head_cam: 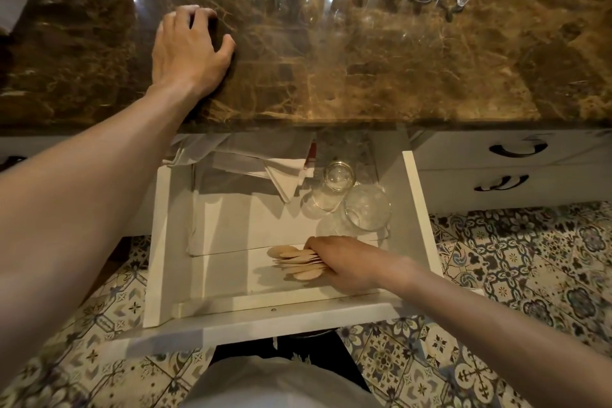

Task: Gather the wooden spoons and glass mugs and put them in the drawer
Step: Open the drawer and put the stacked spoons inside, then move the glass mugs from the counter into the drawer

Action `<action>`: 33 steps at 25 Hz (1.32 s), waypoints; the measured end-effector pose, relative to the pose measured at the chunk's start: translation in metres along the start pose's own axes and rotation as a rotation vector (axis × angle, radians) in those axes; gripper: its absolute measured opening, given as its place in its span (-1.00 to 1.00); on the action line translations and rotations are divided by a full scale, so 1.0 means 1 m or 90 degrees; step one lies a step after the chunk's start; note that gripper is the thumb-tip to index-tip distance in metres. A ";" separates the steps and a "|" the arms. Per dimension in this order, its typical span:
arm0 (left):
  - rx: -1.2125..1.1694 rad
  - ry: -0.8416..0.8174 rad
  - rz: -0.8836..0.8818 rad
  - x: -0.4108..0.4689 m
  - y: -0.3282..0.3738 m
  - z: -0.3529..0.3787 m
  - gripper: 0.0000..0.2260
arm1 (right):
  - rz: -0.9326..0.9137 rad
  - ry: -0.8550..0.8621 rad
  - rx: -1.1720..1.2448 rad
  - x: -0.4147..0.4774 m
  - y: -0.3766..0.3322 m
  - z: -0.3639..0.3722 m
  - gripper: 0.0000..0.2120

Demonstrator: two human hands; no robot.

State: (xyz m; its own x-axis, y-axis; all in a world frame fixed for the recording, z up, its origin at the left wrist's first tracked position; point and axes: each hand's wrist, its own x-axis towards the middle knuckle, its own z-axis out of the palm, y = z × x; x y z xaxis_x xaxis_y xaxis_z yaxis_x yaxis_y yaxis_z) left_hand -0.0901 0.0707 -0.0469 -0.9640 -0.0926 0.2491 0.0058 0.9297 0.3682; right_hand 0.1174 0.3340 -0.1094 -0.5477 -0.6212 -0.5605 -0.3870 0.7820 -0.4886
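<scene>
Wooden spoons [294,262] sit bunched in the right hand [347,263], low in the drawer [159,242]. Left hand [188,46] lies flat and empty on the marble counter [364,76]. Letting go sloppily could scatter them toward the glass mugs [351,202] just behind, I think.

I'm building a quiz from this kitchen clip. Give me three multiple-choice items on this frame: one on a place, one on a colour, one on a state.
1. Where are the wooden spoons?
A. On the countertop
B. In the drawer's front section
C. On the floor

2. What colour is the countertop?
A. Brown marble
B. White
C. Green

3. What is the left hand doing?
A. Holding a mug
B. Gripping a drawer handle
C. Resting empty on the countertop

Answers: 1 B, the right hand holds the spoons low inside the open drawer. 2 A, it is veined and dark brown. 3 C, its palm lies on the stone, with nothing in it.
</scene>
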 end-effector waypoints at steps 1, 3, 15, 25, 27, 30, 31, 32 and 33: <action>-0.001 0.001 0.000 0.000 0.000 0.000 -0.53 | 0.027 -0.041 -0.012 0.003 0.007 0.002 -0.68; 0.000 0.002 0.001 0.000 0.000 -0.001 -0.53 | 0.072 -0.114 -0.042 0.007 0.022 0.005 -0.68; 0.006 0.001 0.000 0.004 0.001 -0.002 -0.52 | 0.160 -0.244 -0.070 0.000 0.060 0.006 -0.85; 0.010 -0.004 0.007 0.005 0.002 -0.005 -0.53 | 0.207 -0.207 -0.063 -0.033 0.041 -0.007 -0.56; 0.012 -0.008 0.013 0.004 0.002 -0.006 -0.54 | 0.239 -0.226 -0.050 -0.038 0.030 -0.016 -0.56; 0.021 -0.021 0.018 0.003 0.001 -0.004 -0.54 | 0.273 -0.308 -0.042 -0.048 0.005 -0.051 -0.61; 0.019 -0.022 0.017 0.003 0.001 -0.004 -0.54 | 0.260 -0.315 -0.022 -0.051 -0.008 -0.070 -0.63; 0.015 -0.025 0.013 0.004 0.001 -0.004 -0.54 | 0.235 -0.295 0.008 -0.053 -0.021 -0.092 -0.63; 0.014 -0.026 0.013 0.004 0.000 -0.004 -0.54 | 0.207 -0.247 0.048 -0.053 -0.032 -0.114 -0.64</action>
State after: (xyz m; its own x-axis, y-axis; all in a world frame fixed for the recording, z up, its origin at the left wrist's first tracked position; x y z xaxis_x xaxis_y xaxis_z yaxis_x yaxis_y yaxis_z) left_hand -0.0931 0.0692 -0.0419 -0.9737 -0.0601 0.2199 0.0196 0.9390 0.3434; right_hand 0.0742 0.3475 0.0117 -0.3102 -0.3307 -0.8913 -0.1799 0.9410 -0.2866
